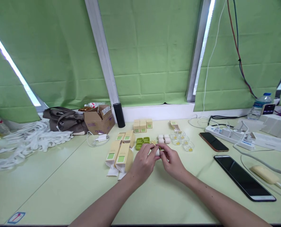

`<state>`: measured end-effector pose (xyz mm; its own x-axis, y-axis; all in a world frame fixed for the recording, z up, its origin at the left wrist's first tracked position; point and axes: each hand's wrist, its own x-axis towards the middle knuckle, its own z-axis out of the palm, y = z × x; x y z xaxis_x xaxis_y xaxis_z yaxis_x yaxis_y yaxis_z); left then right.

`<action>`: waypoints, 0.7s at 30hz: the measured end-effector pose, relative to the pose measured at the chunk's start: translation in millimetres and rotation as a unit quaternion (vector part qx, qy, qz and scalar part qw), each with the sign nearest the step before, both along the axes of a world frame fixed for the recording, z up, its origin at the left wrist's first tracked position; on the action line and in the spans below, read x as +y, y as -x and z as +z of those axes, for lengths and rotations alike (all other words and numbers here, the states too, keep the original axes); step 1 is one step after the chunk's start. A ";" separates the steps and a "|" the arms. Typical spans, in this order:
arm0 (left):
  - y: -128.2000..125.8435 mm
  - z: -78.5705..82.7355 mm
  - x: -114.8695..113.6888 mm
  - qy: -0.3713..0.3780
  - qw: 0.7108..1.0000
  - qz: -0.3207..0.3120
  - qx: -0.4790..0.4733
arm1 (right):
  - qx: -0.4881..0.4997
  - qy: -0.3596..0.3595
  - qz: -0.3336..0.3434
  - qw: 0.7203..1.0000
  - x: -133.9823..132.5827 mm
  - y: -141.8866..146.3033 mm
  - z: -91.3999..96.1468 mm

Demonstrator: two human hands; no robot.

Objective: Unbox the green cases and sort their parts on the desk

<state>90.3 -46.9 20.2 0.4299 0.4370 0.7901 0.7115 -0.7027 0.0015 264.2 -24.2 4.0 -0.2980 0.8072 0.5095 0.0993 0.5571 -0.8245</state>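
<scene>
My left hand [142,161] and my right hand [172,161] meet over the table, their fingers pinched on a small white rounded piece [157,153]. Fingertips hide part of it, and something dark green shows at its top edge. Just beyond my left hand is a cluster of green square cups [139,145]. White blocks [164,138] sit in a group past the fingers, with small yellow pieces [153,142] beside them. Transparent cups with yellow bits inside [188,146] stand beyond my right hand. Cream boxes with green windows [121,158] lie left of my left hand, white flaps open towards me.
Three small cream boxes [143,125] stand further back, near a black cylinder [119,115] and a cardboard box [99,119]. Two phones [244,176] [213,141], a power strip [230,136] and cables occupy the right. White straps [33,138] and a grey bag [64,119] lie left.
</scene>
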 end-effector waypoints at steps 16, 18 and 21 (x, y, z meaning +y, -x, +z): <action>4.0 -2.3 0.7 0.034 0.999 0.011 -0.035 | 0.061 0.086 0.057 0.993 5.7 -0.8 2.8; 7.4 -3.4 2.5 0.037 0.998 -0.006 -0.050 | 0.051 0.063 0.071 0.994 6.8 -5.9 4.9; 10.3 -4.9 4.9 0.053 0.995 -0.025 -0.076 | 0.009 -0.019 0.065 0.998 8.4 -12.8 6.7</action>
